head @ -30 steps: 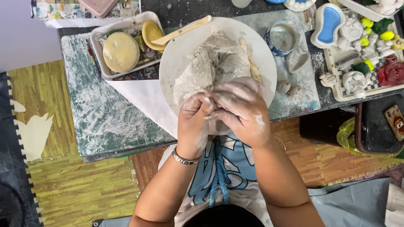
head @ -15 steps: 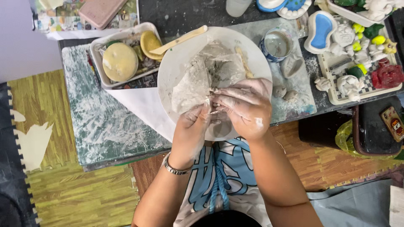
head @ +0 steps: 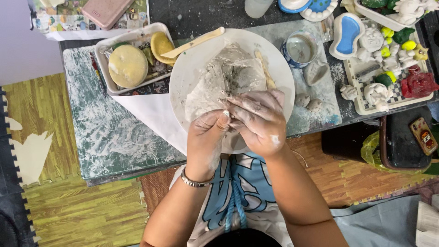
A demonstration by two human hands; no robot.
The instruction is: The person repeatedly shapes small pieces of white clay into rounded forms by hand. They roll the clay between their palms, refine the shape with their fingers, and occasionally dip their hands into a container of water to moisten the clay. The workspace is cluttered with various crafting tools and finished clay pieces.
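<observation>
Two clay-smeared hands meet over the near rim of a white plate (head: 192, 73). Left hand (head: 208, 137) and right hand (head: 258, 121) pinch together on a small clay piece (head: 226, 113), fingertips touching. Behind it, a grey clay lump (head: 228, 75) lies on the plate, beside a wooden tool (head: 194, 42) and a water cup (head: 299, 48).
</observation>
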